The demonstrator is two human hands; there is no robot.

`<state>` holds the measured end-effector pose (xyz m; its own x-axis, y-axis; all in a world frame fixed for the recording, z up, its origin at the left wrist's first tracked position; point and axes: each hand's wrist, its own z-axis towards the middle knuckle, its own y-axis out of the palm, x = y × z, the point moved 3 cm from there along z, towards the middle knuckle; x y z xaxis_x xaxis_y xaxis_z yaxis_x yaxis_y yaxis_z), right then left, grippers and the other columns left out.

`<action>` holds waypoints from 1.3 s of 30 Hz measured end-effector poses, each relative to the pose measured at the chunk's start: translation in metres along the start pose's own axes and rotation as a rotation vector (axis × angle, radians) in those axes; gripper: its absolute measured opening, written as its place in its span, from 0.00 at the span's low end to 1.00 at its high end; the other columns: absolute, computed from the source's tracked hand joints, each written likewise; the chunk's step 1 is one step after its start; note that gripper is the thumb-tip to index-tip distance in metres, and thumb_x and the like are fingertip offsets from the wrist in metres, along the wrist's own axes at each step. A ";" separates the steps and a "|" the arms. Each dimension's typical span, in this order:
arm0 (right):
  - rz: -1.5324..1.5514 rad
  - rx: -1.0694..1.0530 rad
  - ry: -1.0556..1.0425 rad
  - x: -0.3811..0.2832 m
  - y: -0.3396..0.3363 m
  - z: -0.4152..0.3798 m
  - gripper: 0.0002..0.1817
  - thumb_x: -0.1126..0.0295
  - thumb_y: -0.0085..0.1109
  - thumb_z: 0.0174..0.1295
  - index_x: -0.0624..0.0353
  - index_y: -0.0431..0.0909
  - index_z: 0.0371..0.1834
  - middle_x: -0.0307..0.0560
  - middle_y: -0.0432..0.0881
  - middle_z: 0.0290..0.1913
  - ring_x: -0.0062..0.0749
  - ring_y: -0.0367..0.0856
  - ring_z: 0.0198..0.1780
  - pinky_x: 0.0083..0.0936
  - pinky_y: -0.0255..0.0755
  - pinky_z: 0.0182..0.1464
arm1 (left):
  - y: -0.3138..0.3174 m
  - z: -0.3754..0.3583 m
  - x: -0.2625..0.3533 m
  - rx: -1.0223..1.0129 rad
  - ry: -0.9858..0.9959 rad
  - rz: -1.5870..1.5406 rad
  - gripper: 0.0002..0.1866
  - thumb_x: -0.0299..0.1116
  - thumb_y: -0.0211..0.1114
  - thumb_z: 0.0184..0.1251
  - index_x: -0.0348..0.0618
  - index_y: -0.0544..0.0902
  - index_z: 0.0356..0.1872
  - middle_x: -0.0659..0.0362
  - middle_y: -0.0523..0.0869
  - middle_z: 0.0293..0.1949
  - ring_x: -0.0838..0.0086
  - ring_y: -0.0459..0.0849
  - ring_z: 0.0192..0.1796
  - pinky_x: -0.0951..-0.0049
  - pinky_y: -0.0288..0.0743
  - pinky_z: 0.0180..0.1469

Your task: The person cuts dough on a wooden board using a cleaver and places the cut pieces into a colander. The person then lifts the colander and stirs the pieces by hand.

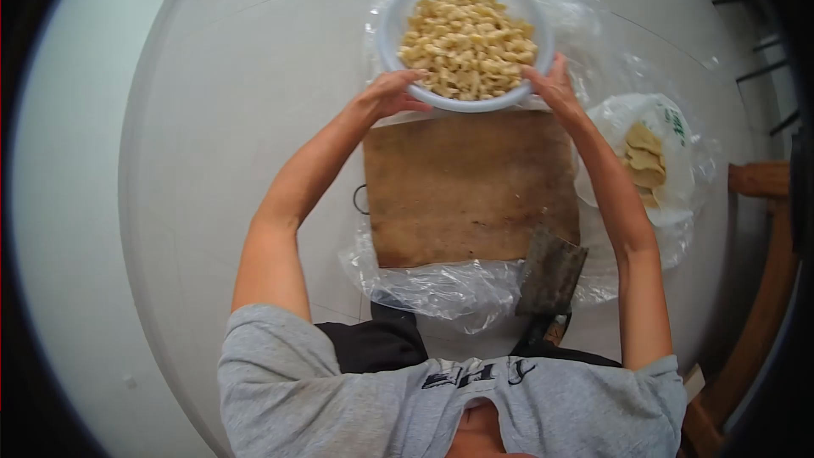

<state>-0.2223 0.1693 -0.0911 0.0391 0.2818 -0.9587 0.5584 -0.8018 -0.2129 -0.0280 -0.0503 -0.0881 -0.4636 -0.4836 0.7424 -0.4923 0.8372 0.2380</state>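
Note:
A white round basin (392, 34) full of pale yellow, chopped pieces (466, 42) sits beyond the far edge of a wooden cutting board (466, 187). My left hand (395, 93) grips the basin's near left rim, thumb over the edge. At the near right rim, my right hand (553, 85) holds on in the same way. Across the board's near right corner lies a cleaver (551, 271), its dark broad blade overhanging the edge and its handle toward me. The bare board carries a few small crumbs.
Clear plastic sheeting (458, 288) spreads under the board and basin. To the right, a white plastic bag (678, 170) holds several flat tan slices (644, 161). A wooden chair (763, 280) stands at the far right. A metal ring (360, 198) sticks out at the board's left edge.

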 end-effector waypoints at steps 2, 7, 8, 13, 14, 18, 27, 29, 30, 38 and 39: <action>0.312 -0.213 0.129 0.006 0.009 0.000 0.30 0.71 0.59 0.52 0.63 0.59 0.58 0.51 0.73 0.46 0.34 0.78 0.38 0.36 0.79 0.33 | 0.003 0.003 0.002 -0.005 0.036 -0.055 0.26 0.28 0.56 0.62 0.25 0.60 0.57 0.42 0.74 0.50 0.52 0.79 0.49 0.55 0.79 0.48; 0.496 -0.183 0.070 0.006 0.014 -0.009 0.29 0.79 0.52 0.50 0.61 0.59 0.59 0.50 0.72 0.49 0.34 0.78 0.42 0.35 0.79 0.42 | 0.006 -0.006 -0.007 0.020 0.120 -0.144 0.26 0.19 0.56 0.56 0.27 0.60 0.57 0.47 0.72 0.51 0.58 0.78 0.51 0.58 0.75 0.56; 0.497 -0.160 0.014 0.014 0.015 -0.010 0.30 0.80 0.52 0.49 0.61 0.60 0.59 0.49 0.72 0.49 0.34 0.78 0.43 0.33 0.78 0.42 | 0.008 -0.012 -0.011 0.034 0.158 -0.118 0.25 0.19 0.56 0.55 0.25 0.61 0.55 0.47 0.73 0.49 0.60 0.78 0.50 0.59 0.74 0.57; 0.478 -0.114 0.015 -0.007 0.004 -0.039 0.34 0.79 0.52 0.43 0.66 0.59 0.60 0.50 0.72 0.50 0.32 0.72 0.50 0.27 0.71 0.51 | 0.004 -0.028 -0.015 0.015 0.200 -0.152 0.24 0.18 0.56 0.55 0.27 0.64 0.54 0.48 0.74 0.49 0.61 0.78 0.49 0.59 0.74 0.55; 0.471 -0.117 0.006 -0.017 0.001 -0.049 0.33 0.78 0.52 0.44 0.67 0.60 0.59 0.50 0.73 0.48 0.32 0.72 0.49 0.27 0.71 0.50 | 0.005 -0.036 -0.015 0.001 0.206 -0.177 0.24 0.18 0.57 0.54 0.29 0.64 0.55 0.48 0.74 0.49 0.61 0.78 0.48 0.59 0.76 0.51; 0.396 -0.038 -0.151 -0.065 -0.024 -0.113 0.29 0.78 0.53 0.44 0.71 0.63 0.55 0.49 0.75 0.41 0.31 0.74 0.41 0.27 0.72 0.44 | 0.049 -0.125 -0.003 0.055 0.223 -0.237 0.25 0.18 0.57 0.54 0.28 0.63 0.55 0.48 0.73 0.51 0.61 0.78 0.47 0.60 0.78 0.48; 0.309 -0.090 0.142 -0.025 -0.046 -0.175 0.27 0.80 0.52 0.44 0.73 0.65 0.53 0.50 0.77 0.42 0.29 0.76 0.40 0.23 0.73 0.41 | 0.065 -0.169 -0.075 0.085 -0.063 -0.213 0.30 0.16 0.56 0.54 0.33 0.60 0.60 0.48 0.72 0.53 0.60 0.77 0.52 0.59 0.77 0.51; 0.287 -0.073 0.087 -0.027 -0.047 -0.213 0.27 0.80 0.52 0.44 0.73 0.65 0.53 0.50 0.78 0.43 0.28 0.76 0.40 0.24 0.73 0.41 | 0.070 -0.194 -0.090 0.090 -0.090 -0.276 0.31 0.16 0.55 0.54 0.34 0.58 0.62 0.48 0.71 0.55 0.60 0.76 0.54 0.58 0.76 0.53; 0.286 -0.057 0.011 -0.042 -0.051 -0.226 0.27 0.80 0.52 0.44 0.73 0.65 0.53 0.50 0.78 0.42 0.28 0.76 0.40 0.24 0.73 0.41 | 0.075 -0.208 -0.098 0.083 -0.086 -0.304 0.32 0.16 0.55 0.54 0.34 0.58 0.62 0.48 0.71 0.55 0.60 0.76 0.54 0.58 0.76 0.54; 0.136 -0.141 0.169 -0.007 -0.051 -0.244 0.27 0.76 0.54 0.45 0.72 0.65 0.53 0.48 0.77 0.40 0.28 0.76 0.40 0.23 0.73 0.43 | 0.073 -0.215 -0.137 0.078 -0.272 -0.265 0.28 0.20 0.58 0.54 0.31 0.62 0.58 0.48 0.77 0.50 0.59 0.80 0.48 0.53 0.79 0.50; 0.155 -0.120 0.120 -0.008 -0.053 -0.240 0.26 0.76 0.55 0.45 0.71 0.67 0.51 0.46 0.77 0.38 0.26 0.76 0.38 0.22 0.73 0.41 | 0.074 -0.211 -0.137 0.047 -0.224 -0.238 0.28 0.20 0.58 0.54 0.31 0.62 0.58 0.48 0.77 0.50 0.59 0.80 0.48 0.53 0.79 0.50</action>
<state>-0.0533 0.3362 -0.0270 0.2263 0.2261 -0.9475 0.6326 -0.7738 -0.0336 0.1546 0.1314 -0.0397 -0.4792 -0.7127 0.5122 -0.6373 0.6838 0.3552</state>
